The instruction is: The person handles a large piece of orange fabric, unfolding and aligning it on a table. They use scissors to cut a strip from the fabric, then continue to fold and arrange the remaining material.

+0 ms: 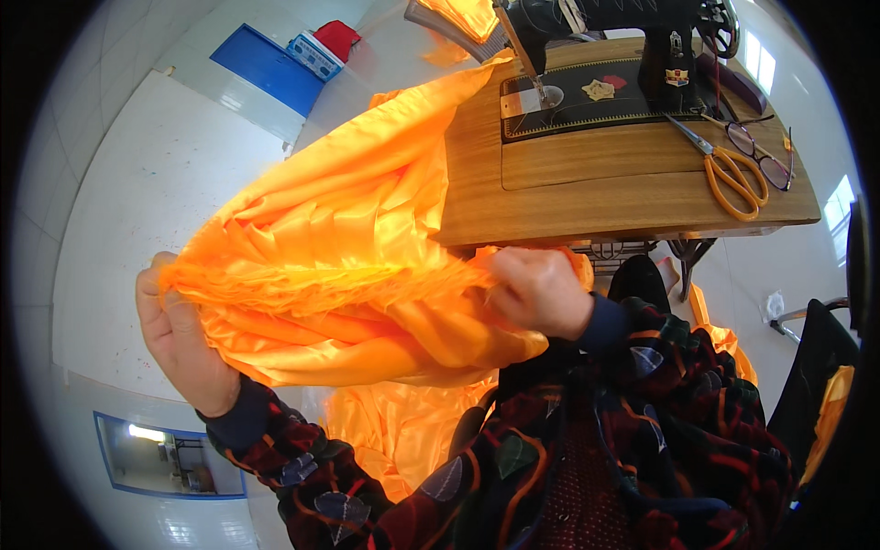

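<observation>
A large orange satin cloth (330, 211) with a frayed, fluffy band stretches across the middle, gathered in pleats and draped from the sewing table. My left hand (183, 330) is closed on the left end of the frayed band. My right hand (536, 291) grips the band's right end below the table edge. The wooden table (587, 202) carries a black sewing machine (667, 73). Orange-handled scissors (733, 183) and eyeglasses (765, 158) rest at its right. More orange cloth (385, 431) hangs beneath my hands.
A white board (128, 211) is at the left, with a blue-framed opening (165, 454) lower down. A blue panel (266, 69) and red bag (335, 38) are behind. Black table legs (687, 261) and a dark chair (807, 367) stand at the right.
</observation>
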